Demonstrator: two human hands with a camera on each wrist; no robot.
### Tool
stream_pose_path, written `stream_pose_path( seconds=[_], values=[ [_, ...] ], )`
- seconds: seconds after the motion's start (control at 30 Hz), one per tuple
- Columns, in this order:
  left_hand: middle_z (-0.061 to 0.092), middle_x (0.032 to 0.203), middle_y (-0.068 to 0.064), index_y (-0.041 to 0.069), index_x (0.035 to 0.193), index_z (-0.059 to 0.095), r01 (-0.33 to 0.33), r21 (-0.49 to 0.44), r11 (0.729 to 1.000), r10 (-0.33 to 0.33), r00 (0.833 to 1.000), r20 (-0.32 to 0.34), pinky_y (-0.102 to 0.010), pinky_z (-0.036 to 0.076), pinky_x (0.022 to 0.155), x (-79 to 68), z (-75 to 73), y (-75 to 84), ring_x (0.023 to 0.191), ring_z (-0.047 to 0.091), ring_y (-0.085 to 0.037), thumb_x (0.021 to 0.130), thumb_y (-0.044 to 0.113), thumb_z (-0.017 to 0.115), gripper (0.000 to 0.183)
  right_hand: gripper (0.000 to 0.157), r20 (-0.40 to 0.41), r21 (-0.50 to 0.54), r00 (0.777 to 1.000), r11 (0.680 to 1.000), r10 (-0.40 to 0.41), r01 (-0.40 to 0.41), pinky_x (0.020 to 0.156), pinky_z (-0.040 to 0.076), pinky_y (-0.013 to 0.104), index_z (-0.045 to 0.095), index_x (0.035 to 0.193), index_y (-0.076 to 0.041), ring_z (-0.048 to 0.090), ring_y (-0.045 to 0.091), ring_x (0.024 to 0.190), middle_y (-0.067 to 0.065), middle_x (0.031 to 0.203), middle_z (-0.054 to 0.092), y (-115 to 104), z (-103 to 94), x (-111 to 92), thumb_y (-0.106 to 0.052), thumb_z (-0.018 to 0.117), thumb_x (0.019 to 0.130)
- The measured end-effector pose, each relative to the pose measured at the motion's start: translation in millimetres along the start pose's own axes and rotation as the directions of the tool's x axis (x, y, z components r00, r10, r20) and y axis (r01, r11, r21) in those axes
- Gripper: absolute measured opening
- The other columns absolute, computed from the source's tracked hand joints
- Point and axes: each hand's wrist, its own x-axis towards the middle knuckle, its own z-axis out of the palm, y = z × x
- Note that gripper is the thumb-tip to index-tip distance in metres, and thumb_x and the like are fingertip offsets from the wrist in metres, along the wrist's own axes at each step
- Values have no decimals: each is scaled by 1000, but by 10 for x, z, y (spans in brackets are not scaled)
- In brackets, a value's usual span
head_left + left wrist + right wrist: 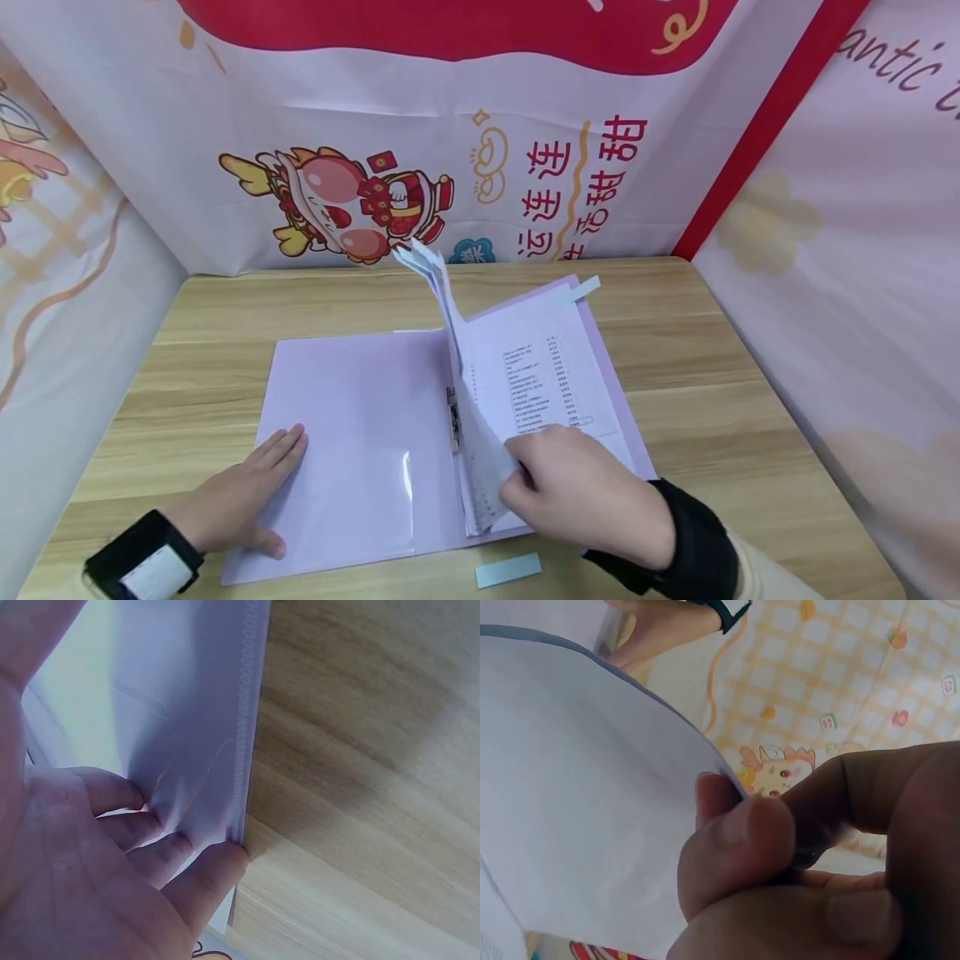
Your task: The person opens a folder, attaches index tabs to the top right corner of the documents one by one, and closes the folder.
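A lilac folder (345,400) lies spread flat on the table, its metal clip (453,417) at the spine. My left hand (251,492) rests on the outer edge of the left cover, fingers straight; the left wrist view shows its fingertips on the cover's stitched-looking edge (244,735). With the right hand (577,492) I pinch a lifted stack of paper sheets (480,450) near its lower corner. The stack stands up from the spine, its top fanned. Beneath, a printed page (547,375) lies on the right cover. In the right wrist view, thumb and fingers grip the sheet edge (615,787).
A pale blue paper strip (508,571) lies on the wooden table (720,433) in front of the folder. Another pale strip (585,288) sticks out at the page's top right corner. Printed cloth walls (360,108) enclose the table at the back and sides.
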Motion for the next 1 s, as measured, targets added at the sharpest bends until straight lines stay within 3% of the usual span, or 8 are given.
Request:
stream_pose_path(
  seconds=[0.17, 0.47, 0.7, 0.93, 1.0],
  values=[
    [16, 151, -26, -7, 143, 25, -2, 10, 1000, 2, 1000, -6, -57, 25, 104, -7, 7, -5, 135, 19, -47, 43, 68, 69, 133, 27, -38, -34, 998, 998, 57, -58, 37, 24, 18, 36, 55, -18, 26, -2, 40, -14, 48, 26, 151, -28, -172, -12, 55, 74],
    [15, 151, -25, -6, 144, 25, 14, 5, 1000, -14, 1000, 4, -57, 24, 104, -3, 24, -18, 135, 17, -46, 42, 69, 68, 134, 27, -14, 57, 983, 982, 183, -182, 38, 28, 18, 40, 58, -16, 30, -1, 41, -14, 53, 31, 546, -7, -442, -8, 55, 79],
    [14, 152, -24, -5, 145, 24, 9, 11, 1000, -9, 1000, 7, -56, 24, 105, -6, 29, -31, 136, 17, -45, 42, 70, 67, 134, 28, -15, 19, 958, 958, 286, -286, 42, 31, 20, 41, 59, -17, 33, 1, 45, -11, 53, 34, 911, 73, -604, -12, 57, 81],
    [14, 152, -24, -5, 145, 24, 11, -10, 1000, -11, 1000, 8, -56, 24, 105, -8, 12, -24, 136, 17, -45, 43, 69, 69, 133, 18, 102, 74, 899, 898, 425, -433, 42, 31, 21, 52, 66, -15, 37, 7, 46, -5, 56, 40, 1190, 167, -631, -15, 58, 82],
    [14, 152, -23, -4, 145, 24, 12, -14, 1000, -12, 1000, 8, -56, 24, 105, -7, 9, -22, 136, 17, -44, 43, 69, 69, 133, 18, 122, 84, 896, 895, 427, -438, 42, 31, 21, 51, 65, -15, 38, 7, 46, -5, 55, 41, 1254, 195, -644, -16, 58, 82]
  ],
)
